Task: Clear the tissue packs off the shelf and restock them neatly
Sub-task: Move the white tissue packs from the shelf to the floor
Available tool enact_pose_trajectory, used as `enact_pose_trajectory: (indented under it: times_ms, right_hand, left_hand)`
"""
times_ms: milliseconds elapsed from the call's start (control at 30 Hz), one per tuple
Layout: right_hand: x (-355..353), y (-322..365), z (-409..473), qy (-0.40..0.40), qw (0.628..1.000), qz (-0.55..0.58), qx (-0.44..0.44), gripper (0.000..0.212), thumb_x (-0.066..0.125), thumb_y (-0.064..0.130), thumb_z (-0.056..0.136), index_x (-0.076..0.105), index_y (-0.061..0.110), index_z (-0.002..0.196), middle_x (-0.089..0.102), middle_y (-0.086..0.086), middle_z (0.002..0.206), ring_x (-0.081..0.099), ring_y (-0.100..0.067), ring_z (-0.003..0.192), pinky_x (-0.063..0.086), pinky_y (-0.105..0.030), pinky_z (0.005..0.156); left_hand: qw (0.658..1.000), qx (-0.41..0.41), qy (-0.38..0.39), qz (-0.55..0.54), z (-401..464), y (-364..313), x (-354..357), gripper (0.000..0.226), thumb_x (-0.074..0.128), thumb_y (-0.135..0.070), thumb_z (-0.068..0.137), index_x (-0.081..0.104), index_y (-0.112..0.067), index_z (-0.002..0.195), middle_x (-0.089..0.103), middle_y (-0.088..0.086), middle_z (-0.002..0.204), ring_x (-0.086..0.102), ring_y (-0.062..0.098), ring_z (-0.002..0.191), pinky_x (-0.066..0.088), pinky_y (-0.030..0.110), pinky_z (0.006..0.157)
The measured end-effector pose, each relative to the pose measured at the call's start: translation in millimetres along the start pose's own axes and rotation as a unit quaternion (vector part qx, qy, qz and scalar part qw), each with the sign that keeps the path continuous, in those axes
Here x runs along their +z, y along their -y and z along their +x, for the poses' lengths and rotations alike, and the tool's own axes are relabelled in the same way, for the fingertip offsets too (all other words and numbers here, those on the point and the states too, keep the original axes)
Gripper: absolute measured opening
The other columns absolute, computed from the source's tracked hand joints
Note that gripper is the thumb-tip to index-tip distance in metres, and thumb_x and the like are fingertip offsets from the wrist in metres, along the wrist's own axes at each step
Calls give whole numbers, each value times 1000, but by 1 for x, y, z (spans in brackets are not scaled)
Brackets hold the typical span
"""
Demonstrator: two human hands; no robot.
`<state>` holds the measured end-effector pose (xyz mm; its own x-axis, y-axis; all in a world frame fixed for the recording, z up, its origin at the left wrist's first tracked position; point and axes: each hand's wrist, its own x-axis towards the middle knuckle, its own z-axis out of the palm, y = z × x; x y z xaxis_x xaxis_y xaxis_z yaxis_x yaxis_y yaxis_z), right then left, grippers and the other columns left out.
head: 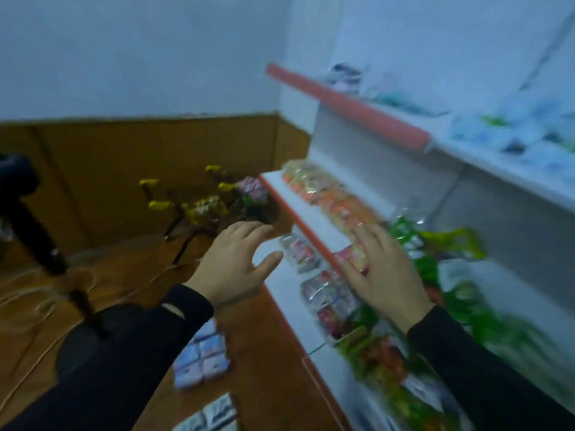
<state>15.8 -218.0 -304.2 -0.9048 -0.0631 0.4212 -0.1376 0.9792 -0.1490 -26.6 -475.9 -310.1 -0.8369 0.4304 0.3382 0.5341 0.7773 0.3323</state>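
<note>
The frame is motion-blurred. My left hand (236, 262) hovers empty with spread fingers just left of the white shelf unit (339, 144). My right hand (385, 272) is stretched flat with straight fingers over the middle shelf's red front edge (298, 222), above pink and white tissue packs (303, 255) on the lower shelf. Orange-wrapped packs (329, 197) line the middle shelf. Pale blue and green packs (510, 132) lie on the top shelf. Blue and white tissue pack bundles (202, 359) sit on the floor below my left arm.
Green and multicoloured packets (435, 253) crowd the shelves at the right. A decorative branch with yellow bows and a pink box (211, 203) stands on the wooden floor by the corner. A dark tripod-like object (28, 213) stands at far left.
</note>
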Motion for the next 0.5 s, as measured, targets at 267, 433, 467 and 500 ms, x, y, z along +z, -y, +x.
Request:
enact_pose_trajectory:
  times_ms: [267, 433, 467, 500]
  right_hand:
    - [-206, -73, -63, -125, 979, -101, 126, 63, 45, 58, 89, 51, 12, 132, 49, -11, 135, 47, -30, 125, 42, -42, 103]
    - [-290, -131, -125, -148, 955, -146, 210, 61, 50, 52, 92, 40, 18, 142, 37, -6, 148, 35, -24, 135, 33, -38, 109]
    - [-305, -144, -136, -147, 952, -153, 222, 62, 48, 52, 92, 39, 18, 143, 35, -5, 149, 34, -24, 136, 32, -38, 109]
    - [-318, -157, -147, -147, 948, -160, 232, 62, 47, 53, 93, 38, 18, 143, 34, -5, 149, 33, -23, 136, 32, -38, 110]
  left_hand:
    - [978, 204, -19, -33, 79, -183, -74, 70, 29, -64, 87, 49, -18, 136, 51, 2, 137, 43, 20, 127, 32, 34, 105]
    - [950, 305, -17, -63, 104, -308, -66, 68, 32, -64, 88, 48, -18, 136, 52, 3, 135, 44, 19, 125, 32, 30, 103]
    - [944, 323, -15, -67, 109, -333, -63, 65, 35, -62, 91, 48, -18, 136, 52, 3, 135, 43, 19, 126, 31, 29, 103]
    - [938, 339, -12, -70, 114, -357, -59, 60, 38, -59, 93, 47, -18, 137, 51, 2, 136, 42, 18, 126, 30, 29, 104]
